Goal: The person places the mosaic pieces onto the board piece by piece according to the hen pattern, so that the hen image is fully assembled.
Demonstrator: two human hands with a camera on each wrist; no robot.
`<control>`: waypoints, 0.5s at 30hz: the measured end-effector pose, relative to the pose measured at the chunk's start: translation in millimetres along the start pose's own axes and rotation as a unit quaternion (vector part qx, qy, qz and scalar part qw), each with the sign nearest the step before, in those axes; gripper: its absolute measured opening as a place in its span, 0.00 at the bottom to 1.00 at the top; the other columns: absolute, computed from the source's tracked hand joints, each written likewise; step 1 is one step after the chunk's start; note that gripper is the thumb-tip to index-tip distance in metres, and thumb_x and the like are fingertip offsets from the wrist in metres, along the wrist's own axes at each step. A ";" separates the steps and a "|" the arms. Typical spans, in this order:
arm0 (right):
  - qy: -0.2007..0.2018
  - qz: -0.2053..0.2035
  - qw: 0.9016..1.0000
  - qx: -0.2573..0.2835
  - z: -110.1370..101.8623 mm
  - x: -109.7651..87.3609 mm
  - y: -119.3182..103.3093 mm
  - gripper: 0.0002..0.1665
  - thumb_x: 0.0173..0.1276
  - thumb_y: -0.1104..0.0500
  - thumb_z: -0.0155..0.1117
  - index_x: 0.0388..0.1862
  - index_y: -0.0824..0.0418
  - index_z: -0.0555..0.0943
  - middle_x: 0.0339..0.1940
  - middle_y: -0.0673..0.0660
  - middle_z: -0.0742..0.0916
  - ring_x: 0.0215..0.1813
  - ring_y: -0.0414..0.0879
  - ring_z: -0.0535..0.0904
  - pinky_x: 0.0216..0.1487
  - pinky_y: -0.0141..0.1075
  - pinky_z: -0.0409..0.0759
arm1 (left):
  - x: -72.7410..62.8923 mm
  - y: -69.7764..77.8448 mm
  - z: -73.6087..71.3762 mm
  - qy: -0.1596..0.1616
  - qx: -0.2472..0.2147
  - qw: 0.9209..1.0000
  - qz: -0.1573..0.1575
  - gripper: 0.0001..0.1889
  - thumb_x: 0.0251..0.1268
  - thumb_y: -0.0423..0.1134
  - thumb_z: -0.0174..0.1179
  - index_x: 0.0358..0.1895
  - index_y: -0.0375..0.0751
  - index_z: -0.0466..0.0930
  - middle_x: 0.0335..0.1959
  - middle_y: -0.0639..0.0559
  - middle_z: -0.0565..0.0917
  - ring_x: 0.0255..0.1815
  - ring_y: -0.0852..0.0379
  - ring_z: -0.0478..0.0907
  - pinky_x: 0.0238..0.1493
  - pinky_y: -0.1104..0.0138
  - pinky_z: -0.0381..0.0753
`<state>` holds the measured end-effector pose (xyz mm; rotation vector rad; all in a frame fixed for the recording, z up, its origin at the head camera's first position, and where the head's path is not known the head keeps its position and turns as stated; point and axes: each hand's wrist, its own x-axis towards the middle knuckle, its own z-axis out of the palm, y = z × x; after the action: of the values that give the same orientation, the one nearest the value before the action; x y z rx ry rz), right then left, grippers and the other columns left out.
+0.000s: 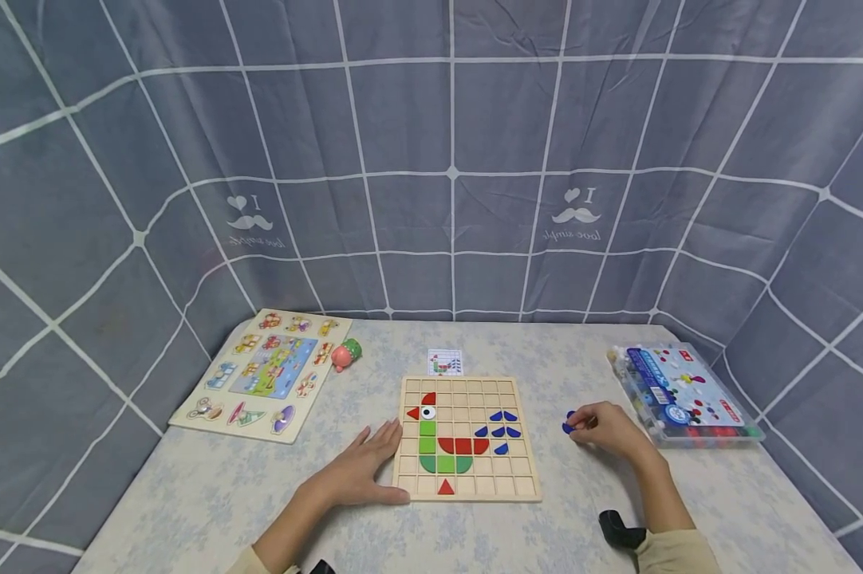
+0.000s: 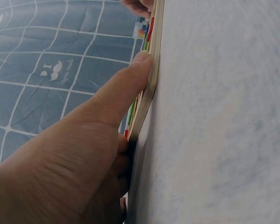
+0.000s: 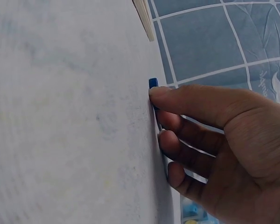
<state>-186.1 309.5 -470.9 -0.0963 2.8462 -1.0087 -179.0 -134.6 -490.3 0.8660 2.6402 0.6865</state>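
A wooden grid board lies on the table, with red, green and blue pieces forming a bird in its squares. My left hand rests against the board's left side, fingers stretched along it and thumb at the near left corner. In the left wrist view the thumb touches the board's edge. Right of the board, my right hand pinches a small blue piece between thumb and forefinger, close over the tabletop. The right wrist view shows the blue piece poking out past the thumb tip.
A small picture card lies behind the board. At the left are a wooden picture puzzle and a pink and green toy. A clear plastic box of coloured parts stands at the right. Grey checked cloth surrounds the table.
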 end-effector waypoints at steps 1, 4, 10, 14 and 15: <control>0.001 0.000 1.000 -0.001 0.4 0.3 0.0 0.09 0.55 0.64 0.72 0.35 0.65 0.86 0.26 0.51 0.83 0.29 0.42 0.72 0.27 0.30 0.71 | 0.1 -0.3 0.3 0.000 0.000 1.000 0.000 0.57 0.51 0.69 0.64 0.77 0.36 0.51 0.80 0.44 0.52 0.81 0.47 0.47 0.80 0.46 0.43; 0.003 0.000 1.000 -0.003 2.1 1.3 -0.7 0.08 0.54 0.64 0.72 0.34 0.65 0.86 0.25 0.51 0.84 0.28 0.41 0.73 0.27 0.30 0.72 | 0.3 -0.8 0.8 0.001 0.002 1.000 0.001 0.57 0.51 0.69 0.64 0.77 0.36 0.51 0.80 0.44 0.52 0.81 0.47 0.48 0.80 0.46 0.44; -0.004 -0.002 1.000 -0.005 4.8 3.2 -3.7 0.08 0.53 0.64 0.73 0.34 0.64 0.87 0.25 0.51 0.85 0.27 0.40 0.74 0.27 0.29 0.72 | 1.0 -1.2 1.4 0.002 0.004 1.000 0.000 0.57 0.51 0.69 0.64 0.77 0.36 0.51 0.79 0.44 0.52 0.81 0.46 0.48 0.80 0.46 0.43; -0.013 -0.007 1.000 0.007 7.1 3.8 -11.4 0.08 0.53 0.64 0.73 0.33 0.64 0.86 0.25 0.51 0.85 0.27 0.41 0.74 0.26 0.30 0.73 | 0.9 -1.0 1.4 0.002 0.004 1.000 -0.001 0.57 0.50 0.69 0.64 0.77 0.36 0.51 0.79 0.44 0.53 0.81 0.46 0.48 0.80 0.46 0.43; -0.016 -0.009 1.000 0.008 8.0 4.0 -13.9 0.08 0.53 0.64 0.73 0.33 0.64 0.86 0.25 0.51 0.85 0.27 0.41 0.74 0.26 0.31 0.73 | 0.8 -1.0 1.4 0.002 0.004 1.000 -0.001 0.57 0.50 0.69 0.64 0.77 0.36 0.51 0.79 0.44 0.53 0.81 0.46 0.48 0.80 0.46 0.43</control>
<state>-188.6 293.3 -468.7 -0.1358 2.8129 -1.0239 -179.5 -134.3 -492.1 0.8638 2.6487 0.6777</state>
